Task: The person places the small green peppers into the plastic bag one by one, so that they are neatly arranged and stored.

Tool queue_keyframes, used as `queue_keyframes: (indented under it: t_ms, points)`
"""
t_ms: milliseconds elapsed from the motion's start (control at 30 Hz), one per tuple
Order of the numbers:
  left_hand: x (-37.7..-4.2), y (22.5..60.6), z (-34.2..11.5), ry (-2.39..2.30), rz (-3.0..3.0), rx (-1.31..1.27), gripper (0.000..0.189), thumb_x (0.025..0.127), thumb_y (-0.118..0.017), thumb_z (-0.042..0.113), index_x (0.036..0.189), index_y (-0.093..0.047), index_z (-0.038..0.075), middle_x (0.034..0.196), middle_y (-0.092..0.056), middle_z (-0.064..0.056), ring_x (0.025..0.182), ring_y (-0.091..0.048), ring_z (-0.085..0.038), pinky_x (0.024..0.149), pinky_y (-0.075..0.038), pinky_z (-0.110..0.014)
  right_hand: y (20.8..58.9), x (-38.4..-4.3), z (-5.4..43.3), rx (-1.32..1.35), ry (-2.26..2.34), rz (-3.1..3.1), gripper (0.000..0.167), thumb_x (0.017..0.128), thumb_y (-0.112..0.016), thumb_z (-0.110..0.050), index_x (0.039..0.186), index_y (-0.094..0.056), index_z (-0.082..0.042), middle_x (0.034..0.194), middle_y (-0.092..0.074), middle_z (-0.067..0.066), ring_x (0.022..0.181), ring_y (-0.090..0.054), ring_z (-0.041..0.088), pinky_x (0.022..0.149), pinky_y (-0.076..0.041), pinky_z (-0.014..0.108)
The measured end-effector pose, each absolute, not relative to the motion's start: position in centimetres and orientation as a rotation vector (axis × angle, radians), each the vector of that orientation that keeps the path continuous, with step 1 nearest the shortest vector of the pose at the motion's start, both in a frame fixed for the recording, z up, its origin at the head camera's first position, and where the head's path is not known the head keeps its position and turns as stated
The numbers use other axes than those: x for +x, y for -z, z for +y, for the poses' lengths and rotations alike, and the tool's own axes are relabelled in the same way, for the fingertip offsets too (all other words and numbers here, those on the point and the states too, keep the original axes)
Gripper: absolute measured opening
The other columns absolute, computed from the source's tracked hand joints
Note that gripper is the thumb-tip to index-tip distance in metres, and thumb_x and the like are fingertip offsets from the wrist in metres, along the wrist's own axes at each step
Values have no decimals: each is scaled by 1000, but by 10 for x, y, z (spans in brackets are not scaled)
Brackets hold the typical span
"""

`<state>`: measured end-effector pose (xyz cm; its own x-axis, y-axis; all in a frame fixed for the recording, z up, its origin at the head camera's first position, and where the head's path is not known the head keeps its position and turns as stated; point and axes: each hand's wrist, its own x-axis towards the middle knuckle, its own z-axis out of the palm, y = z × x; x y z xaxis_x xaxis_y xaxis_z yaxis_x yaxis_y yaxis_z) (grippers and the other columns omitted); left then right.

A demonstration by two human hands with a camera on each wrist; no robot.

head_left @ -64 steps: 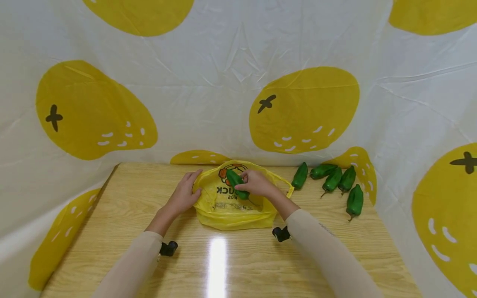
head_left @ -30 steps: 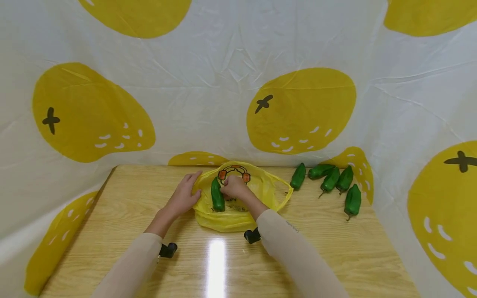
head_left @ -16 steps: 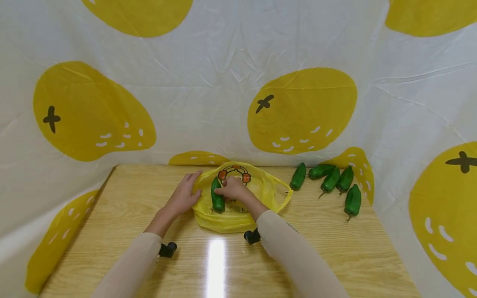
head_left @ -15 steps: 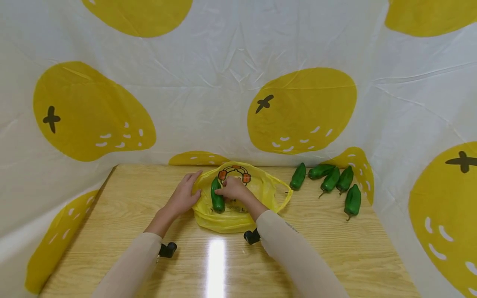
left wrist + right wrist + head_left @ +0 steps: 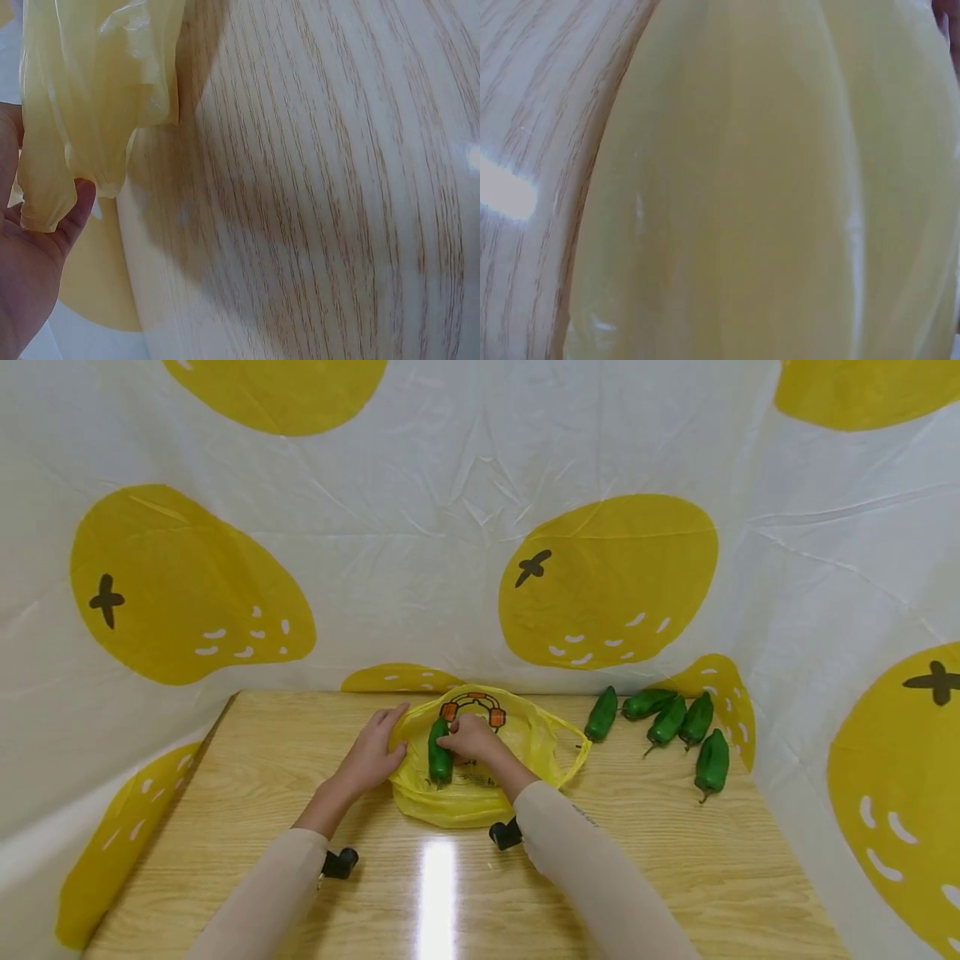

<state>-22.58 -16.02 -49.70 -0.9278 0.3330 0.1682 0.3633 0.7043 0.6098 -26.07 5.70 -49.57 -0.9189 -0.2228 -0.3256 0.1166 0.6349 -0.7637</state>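
Observation:
A yellow plastic bag (image 5: pixel 517 735) lies with its mouth held wide, a printed figure with orange headphones showing on its inner far side. My left hand (image 5: pixel 372 750) grips the bag's left edge; the left wrist view shows the yellow film (image 5: pixel 97 82) between thumb and fingers. Within the bag's mouth, my right hand (image 5: pixel 474 739) pinches a long green pepper (image 5: pixel 439 767), its thumb across the pepper's side and the other fingers partly hidden. In the right wrist view the bag's wall (image 5: pixel 742 187) fills most of the frame, hiding nearly all of that hand.
Several more green peppers (image 5: pixel 667 721) lie at the back right of the wooden table (image 5: pixel 510 902), one beside the bag's handle loop (image 5: pixel 577 764). White sheeting (image 5: pixel 420 602) with yellow fruit prints rises behind and at both sides. A small black camera sits on each wrist.
My right hand has moved left and lower into the bag with the pepper, which has turned from slanted to nearly lengthwise. In the last half second it barely shifts. The left hand stays at the bag's edge.

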Motion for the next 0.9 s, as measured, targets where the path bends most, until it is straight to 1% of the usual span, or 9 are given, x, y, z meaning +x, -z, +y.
queue_keyframes:
  t_ms: [33, 100, 400, 500, 600, 667, 767, 833, 900]
  points:
    - [-226, 497, -160, 1036, -2858, -584, 70, 97, -65, 8, 161, -35, 10, 147, -47, -26, 134, -51, -45, 109, -46, -60, 496, -261, 57, -87, 1193, 2462, 47, 98, -72, -25, 133, -60, 4, 129, -66, 23, 93, -74, 26, 77, -63, 36]
    - [-225, 498, -160, 1035, -2859, -583, 71, 97, -65, 7, 161, -35, 10, 148, -47, -26, 134, -51, -45, 109, -46, -61, 497, -262, 58, -83, 1199, 2450, 49, 98, -72, -25, 135, -59, 5, 132, -64, 24, 94, -74, 28, 78, -63, 37]
    - [-226, 499, -159, 1023, -2857, -586, 70, 98, -66, 8, 161, -35, 10, 149, -47, -26, 135, -51, -45, 108, -47, -61, 496, -267, 57, -32, 1262, 2385, 48, 99, -71, -21, 136, -57, 7, 132, -62, 27, 90, -75, 28, 73, -64, 35]
    - [-227, 499, -158, 1019, -2859, -592, 70, 98, -66, 9, 161, -35, 11, 148, -47, -26, 135, -51, -44, 109, -46, -60, 493, -266, 59, -34, 1239, 2406, 44, 100, -70, -21, 133, -60, 6, 129, -65, 24, 87, -76, 26, 72, -64, 34]
    - [-228, 500, -158, 1013, -2858, -595, 71, 98, -66, 10, 161, -34, 11, 147, -47, -25, 135, -51, -44, 109, -46, -60, 488, -265, 64, -55, 1196, 2445, 43, 100, -70, -25, 132, -62, 3, 114, -70, 18, 79, -74, 23, 73, -62, 35]
    - [-228, 500, -159, 1009, -2857, -594, 71, 98, -66, 10, 161, -35, 11, 147, -48, -25, 134, -52, -43, 109, -46, -59, 485, -264, 67, -72, 1170, 2455, 46, 100, -69, -28, 135, -60, 1, 96, -70, 13, 70, -68, 21, 72, -59, 35]
    - [-228, 501, -159, 1012, -2854, -591, 71, 97, -66, 9, 161, -35, 11, 147, -48, -26, 134, -52, -44, 110, -46, -60, 477, -263, 71, -100, 1144, 2471, 53, 100, -68, -32, 142, -56, -1, 85, -70, 12, 70, -65, 23, 71, -54, 37]
    - [-229, 502, -159, 1017, -2858, -587, 71, 97, -66, 9, 161, -35, 11, 148, -48, -26, 135, -51, -45, 110, -45, -60, 471, -262, 74, -117, 1138, 2480, 56, 101, -68, -32, 144, -54, -1, 94, -72, 14, 76, -68, 27, 73, -55, 39]
    - [-229, 502, -159, 1019, -2859, -584, 71, 97, -67, 10, 161, -35, 12, 148, -48, -26, 135, -51, -45, 110, -45, -60, 465, -259, 77, -130, 1137, 2496, 56, 101, -68, -32, 144, -54, 0, 108, -73, 15, 90, -73, 31, 80, -58, 44]
